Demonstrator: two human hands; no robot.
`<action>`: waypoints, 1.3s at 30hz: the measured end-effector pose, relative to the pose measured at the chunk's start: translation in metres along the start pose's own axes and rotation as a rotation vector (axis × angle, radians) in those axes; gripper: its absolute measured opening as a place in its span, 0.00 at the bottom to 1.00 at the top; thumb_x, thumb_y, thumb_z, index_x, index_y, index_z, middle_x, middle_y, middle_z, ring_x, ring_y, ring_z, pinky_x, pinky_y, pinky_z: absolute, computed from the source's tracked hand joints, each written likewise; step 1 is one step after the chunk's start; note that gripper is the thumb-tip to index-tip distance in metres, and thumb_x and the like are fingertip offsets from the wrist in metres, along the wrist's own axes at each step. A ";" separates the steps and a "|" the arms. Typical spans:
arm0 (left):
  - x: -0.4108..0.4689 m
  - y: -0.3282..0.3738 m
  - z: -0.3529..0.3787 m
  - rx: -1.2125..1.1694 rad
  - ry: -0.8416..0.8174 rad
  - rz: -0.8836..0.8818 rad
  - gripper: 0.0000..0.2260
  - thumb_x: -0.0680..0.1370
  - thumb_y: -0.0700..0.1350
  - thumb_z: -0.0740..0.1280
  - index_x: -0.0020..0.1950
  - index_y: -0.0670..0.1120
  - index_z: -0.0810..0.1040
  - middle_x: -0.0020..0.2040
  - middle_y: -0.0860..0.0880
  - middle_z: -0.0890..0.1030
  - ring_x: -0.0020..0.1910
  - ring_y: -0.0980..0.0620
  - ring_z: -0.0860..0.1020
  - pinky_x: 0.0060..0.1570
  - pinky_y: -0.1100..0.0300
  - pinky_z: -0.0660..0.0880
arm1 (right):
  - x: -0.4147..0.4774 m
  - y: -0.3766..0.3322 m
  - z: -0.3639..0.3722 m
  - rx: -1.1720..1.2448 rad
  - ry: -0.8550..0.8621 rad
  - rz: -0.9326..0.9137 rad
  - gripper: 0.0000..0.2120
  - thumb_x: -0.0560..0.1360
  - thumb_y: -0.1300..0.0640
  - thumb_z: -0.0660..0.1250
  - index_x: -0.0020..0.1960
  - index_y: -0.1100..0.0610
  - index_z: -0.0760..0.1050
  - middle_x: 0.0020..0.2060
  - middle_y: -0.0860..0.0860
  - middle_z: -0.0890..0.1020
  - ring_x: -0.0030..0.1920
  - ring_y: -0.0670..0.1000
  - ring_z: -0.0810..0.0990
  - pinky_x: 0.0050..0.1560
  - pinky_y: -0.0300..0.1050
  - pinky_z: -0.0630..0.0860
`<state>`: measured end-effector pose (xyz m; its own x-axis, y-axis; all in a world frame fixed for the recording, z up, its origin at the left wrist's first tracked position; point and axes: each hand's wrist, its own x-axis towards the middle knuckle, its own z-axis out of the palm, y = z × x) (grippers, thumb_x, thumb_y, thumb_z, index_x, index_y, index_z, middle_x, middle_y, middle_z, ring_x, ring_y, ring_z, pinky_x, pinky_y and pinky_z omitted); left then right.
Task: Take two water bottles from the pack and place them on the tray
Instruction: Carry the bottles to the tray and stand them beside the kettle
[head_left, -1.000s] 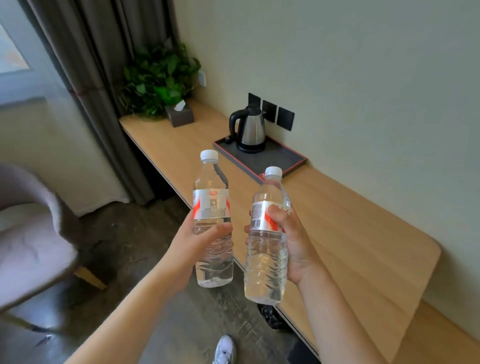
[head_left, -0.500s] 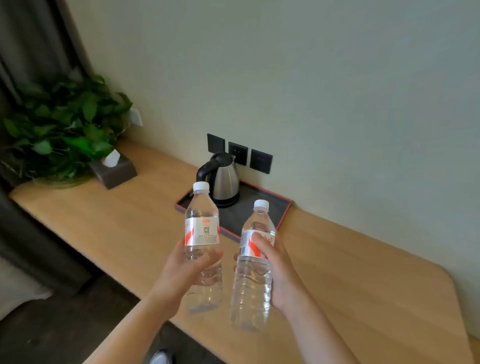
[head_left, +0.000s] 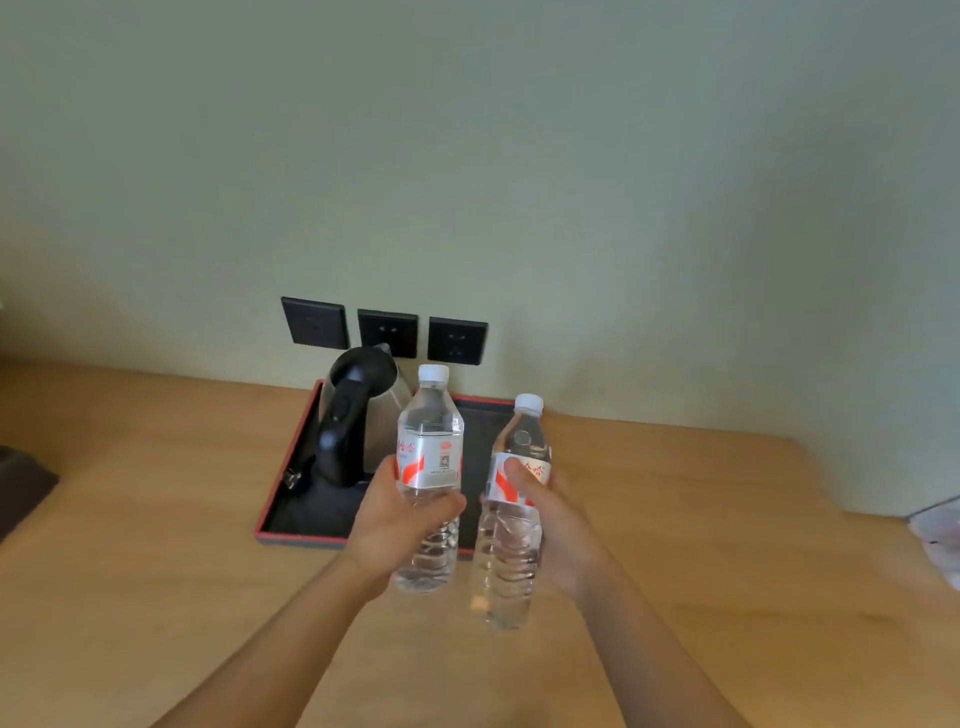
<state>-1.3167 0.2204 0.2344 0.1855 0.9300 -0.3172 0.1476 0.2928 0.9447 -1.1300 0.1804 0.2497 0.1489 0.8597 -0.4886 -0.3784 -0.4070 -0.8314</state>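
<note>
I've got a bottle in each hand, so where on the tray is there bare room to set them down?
The tray is bare on its right half, between the kettle and the right rim, below the sockets. The left half is crowded by the kettle and its base. The left hand and right hand hold bottles in front of that patch.

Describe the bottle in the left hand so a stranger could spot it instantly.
Find the long wooden counter along the pale wall, then the black red-rimmed tray holding a steel electric kettle. In front of it two hands hold clear white-capped water bottles; the left hand grips the upright bottle nearest the kettle, while its neighbour leans.
</note>
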 end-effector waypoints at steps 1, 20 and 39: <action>0.013 0.000 0.003 0.023 -0.016 0.016 0.25 0.68 0.40 0.79 0.60 0.49 0.73 0.51 0.47 0.84 0.51 0.49 0.84 0.52 0.52 0.81 | 0.012 -0.004 -0.001 -0.029 0.022 -0.025 0.25 0.69 0.49 0.76 0.63 0.52 0.75 0.58 0.63 0.83 0.57 0.66 0.82 0.56 0.61 0.79; 0.176 -0.004 0.084 0.139 0.420 0.185 0.28 0.68 0.38 0.78 0.59 0.53 0.67 0.44 0.60 0.76 0.40 0.62 0.77 0.32 0.74 0.69 | 0.174 -0.065 -0.049 -0.473 -0.096 -0.456 0.27 0.71 0.65 0.75 0.61 0.47 0.66 0.52 0.44 0.82 0.55 0.45 0.82 0.59 0.48 0.78; 0.158 0.068 0.032 0.437 0.132 0.485 0.36 0.71 0.43 0.78 0.75 0.51 0.65 0.68 0.56 0.72 0.66 0.58 0.72 0.63 0.64 0.69 | 0.153 -0.111 -0.011 -0.724 0.110 -0.628 0.24 0.71 0.49 0.75 0.65 0.48 0.72 0.59 0.47 0.76 0.59 0.47 0.75 0.59 0.44 0.71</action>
<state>-1.2468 0.3798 0.2456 0.2135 0.9613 0.1744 0.4625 -0.2567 0.8487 -1.0551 0.3532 0.2641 0.2307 0.9669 0.1093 0.4495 -0.0063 -0.8932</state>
